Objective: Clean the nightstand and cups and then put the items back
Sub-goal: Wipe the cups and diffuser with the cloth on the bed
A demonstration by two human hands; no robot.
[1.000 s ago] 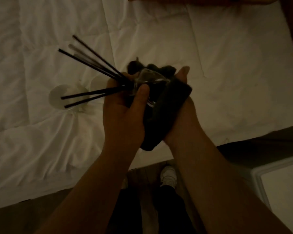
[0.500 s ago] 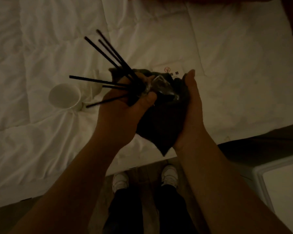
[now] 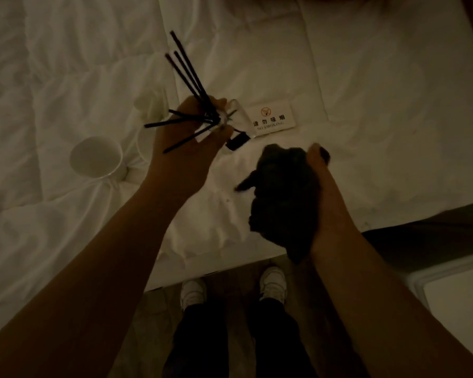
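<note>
Spreading wide under everything is the white bed (image 3: 366, 91); the nightstand (image 3: 456, 298) peeks in at the lower right; the right hand (image 3: 322, 192) squeezes a dark cloth (image 3: 281, 197); the left hand (image 3: 191, 140), held apart from it, grips a small glass bottle (image 3: 230, 118) with black sticks (image 3: 189, 77) fanning out; a white cup (image 3: 96, 156) lies on the bed beside a no-smoking sign (image 3: 271, 120).

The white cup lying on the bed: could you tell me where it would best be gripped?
White cup lies on its side on the bedding, mouth facing the camera. I'd probably wrap its body from above, since its handle is hard to make out.
</note>
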